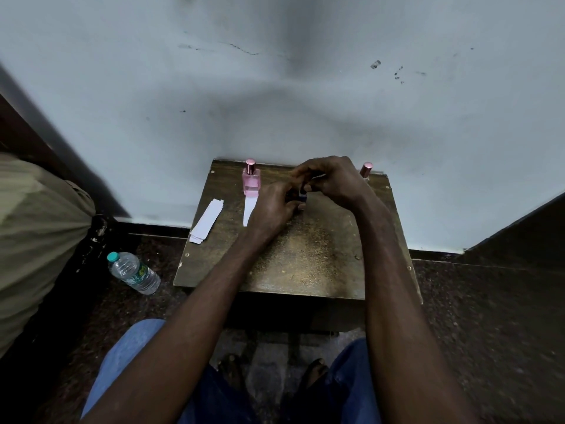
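— Where were the hands at that moment?

— Both were over the far half of the tabletop point(305, 258), close to the wall point(275, 102). The left hand point(272, 206) and the right hand point(333, 179) met around a small dark object point(302, 191).

— How did the fingers sit on it?

— The left fingers were curled round its lower part from the near side. The right fingers were bent over its top and pinched it. Most of the object was hidden; only a dark sliver with a bluish edge showed between the hands, so I could not tell what it was.

— Was it resting on the wood?

— I could not tell; the left hand covered its base.

— What else stood there?

— A pink bottle point(251, 180) with a rosy cap stood upright just left of the left hand, on the far end of a white paper strip point(249, 211). A stack of paper strips point(206, 223) lay further left, hanging a little over the edge. A second pink cap point(366, 169) showed behind the right wrist, by the wall.

— And below?

— A water bottle point(134, 272) with a green lid lay on the floor point(489, 332), left of the table.
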